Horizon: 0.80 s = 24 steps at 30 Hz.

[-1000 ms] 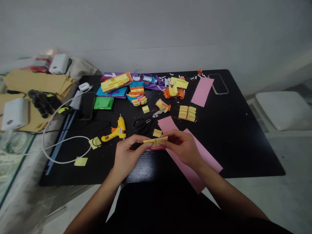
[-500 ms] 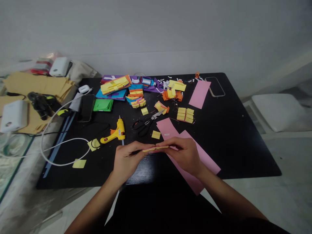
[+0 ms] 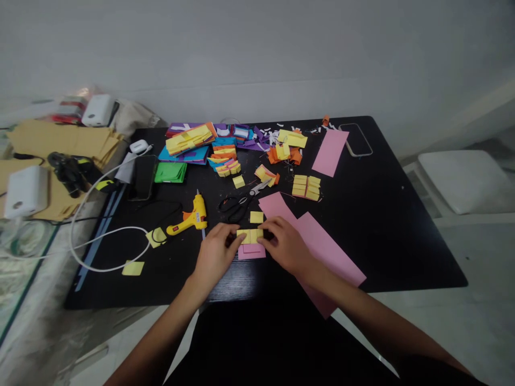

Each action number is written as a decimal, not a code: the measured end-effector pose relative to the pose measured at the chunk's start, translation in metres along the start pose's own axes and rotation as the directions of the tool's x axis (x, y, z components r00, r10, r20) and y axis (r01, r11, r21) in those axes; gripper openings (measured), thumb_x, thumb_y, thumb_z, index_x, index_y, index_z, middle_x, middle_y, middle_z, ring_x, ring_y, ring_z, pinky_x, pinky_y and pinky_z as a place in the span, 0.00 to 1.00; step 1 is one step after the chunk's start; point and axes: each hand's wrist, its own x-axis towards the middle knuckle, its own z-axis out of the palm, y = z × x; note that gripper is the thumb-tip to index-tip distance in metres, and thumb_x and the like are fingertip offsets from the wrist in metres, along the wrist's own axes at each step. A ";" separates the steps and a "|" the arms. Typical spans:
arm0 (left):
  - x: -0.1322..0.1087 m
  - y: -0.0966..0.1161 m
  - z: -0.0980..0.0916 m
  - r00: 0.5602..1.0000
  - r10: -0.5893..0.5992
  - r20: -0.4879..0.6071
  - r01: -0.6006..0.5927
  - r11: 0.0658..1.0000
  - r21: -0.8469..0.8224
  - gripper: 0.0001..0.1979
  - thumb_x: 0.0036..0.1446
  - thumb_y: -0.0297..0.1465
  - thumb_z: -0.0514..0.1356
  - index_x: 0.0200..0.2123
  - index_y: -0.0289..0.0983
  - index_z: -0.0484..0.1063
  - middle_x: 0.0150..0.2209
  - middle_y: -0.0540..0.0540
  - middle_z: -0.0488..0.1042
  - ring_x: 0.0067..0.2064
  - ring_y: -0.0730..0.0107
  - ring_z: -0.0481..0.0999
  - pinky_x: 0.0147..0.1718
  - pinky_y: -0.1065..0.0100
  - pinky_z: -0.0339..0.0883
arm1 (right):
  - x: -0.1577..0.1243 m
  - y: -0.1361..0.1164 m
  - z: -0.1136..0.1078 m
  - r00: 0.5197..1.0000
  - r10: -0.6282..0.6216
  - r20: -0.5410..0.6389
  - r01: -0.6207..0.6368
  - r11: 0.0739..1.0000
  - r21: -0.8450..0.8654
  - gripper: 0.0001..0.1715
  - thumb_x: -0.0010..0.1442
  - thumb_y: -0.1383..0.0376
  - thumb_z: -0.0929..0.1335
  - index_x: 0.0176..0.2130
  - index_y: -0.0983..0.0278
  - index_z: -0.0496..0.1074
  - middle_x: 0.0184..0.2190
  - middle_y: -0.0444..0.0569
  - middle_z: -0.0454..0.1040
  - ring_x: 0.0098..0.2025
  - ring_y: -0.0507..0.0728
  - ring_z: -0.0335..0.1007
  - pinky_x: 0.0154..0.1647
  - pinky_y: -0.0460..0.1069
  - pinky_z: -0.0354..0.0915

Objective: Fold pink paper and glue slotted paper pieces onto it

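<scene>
Between my hands is a small folded paper piece (image 3: 251,251), pink below with yellow flaps across its upper part. My left hand (image 3: 216,252) grips its left edge between thumb and fingers. On the opposite edge, my right hand (image 3: 287,244) pinches it the same way. A yellow paper square (image 3: 256,217) lies just beyond the piece. Black-handled scissors (image 3: 243,203) rest behind, blades pointing right. To the left of my hands lies a yellow glue gun (image 3: 191,218). Long pink paper strips (image 3: 332,254) lie under and beside my right forearm.
Folded colored papers (image 3: 189,142) and paper scraps line the back of the black table (image 3: 402,246). A white cable (image 3: 100,269) loops over the left side, near a dark phone (image 3: 144,177). A yellow flapped piece (image 3: 306,187) and a phone case (image 3: 356,140) are to the right.
The paper piece was held nearly edge-on; now it is tilted so its yellow flaps and pink face show. Both hands have shifted slightly and still hold its two sides.
</scene>
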 end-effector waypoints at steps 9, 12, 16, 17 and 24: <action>-0.057 0.003 0.028 0.917 0.358 0.173 -0.397 0.789 0.470 0.33 0.76 0.40 0.55 0.77 0.32 0.55 0.74 0.31 0.66 0.75 0.45 0.66 0.72 0.42 0.63 | -0.037 -0.003 0.008 0.879 -0.398 0.264 0.477 0.762 -0.439 0.26 0.79 0.66 0.62 0.67 0.78 0.70 0.67 0.69 0.74 0.72 0.70 0.70 0.70 0.67 0.72; -0.065 -0.004 0.039 0.913 0.342 0.222 -0.407 0.749 0.523 0.37 0.76 0.42 0.53 0.78 0.27 0.50 0.75 0.27 0.62 0.76 0.42 0.63 0.72 0.41 0.62 | -0.040 0.005 0.012 0.874 -0.386 0.295 0.485 0.724 -0.490 0.28 0.79 0.65 0.62 0.69 0.78 0.68 0.69 0.69 0.72 0.73 0.70 0.67 0.71 0.67 0.70; -0.065 -0.008 0.042 0.917 0.328 0.226 -0.398 0.764 0.508 0.36 0.76 0.42 0.53 0.77 0.26 0.53 0.75 0.27 0.61 0.77 0.42 0.62 0.72 0.41 0.63 | -0.040 0.010 0.012 0.863 -0.398 0.313 0.506 0.688 -0.521 0.26 0.79 0.67 0.62 0.69 0.76 0.69 0.69 0.67 0.72 0.73 0.69 0.68 0.72 0.66 0.70; -0.063 -0.007 0.041 0.919 0.325 0.224 -0.394 0.775 0.494 0.35 0.76 0.41 0.54 0.76 0.27 0.55 0.75 0.27 0.62 0.77 0.42 0.63 0.72 0.41 0.63 | -0.040 0.010 0.012 0.859 -0.402 0.317 0.512 0.680 -0.524 0.26 0.79 0.67 0.61 0.69 0.76 0.70 0.69 0.67 0.73 0.73 0.69 0.68 0.72 0.66 0.70; -0.041 0.002 0.009 0.937 0.290 0.196 -0.334 0.908 0.252 0.22 0.77 0.34 0.52 0.68 0.37 0.70 0.68 0.36 0.76 0.70 0.52 0.75 0.70 0.42 0.67 | -0.026 0.001 0.005 0.861 -0.401 0.314 0.509 0.689 -0.516 0.20 0.78 0.69 0.62 0.61 0.72 0.77 0.62 0.62 0.80 0.66 0.67 0.75 0.69 0.64 0.69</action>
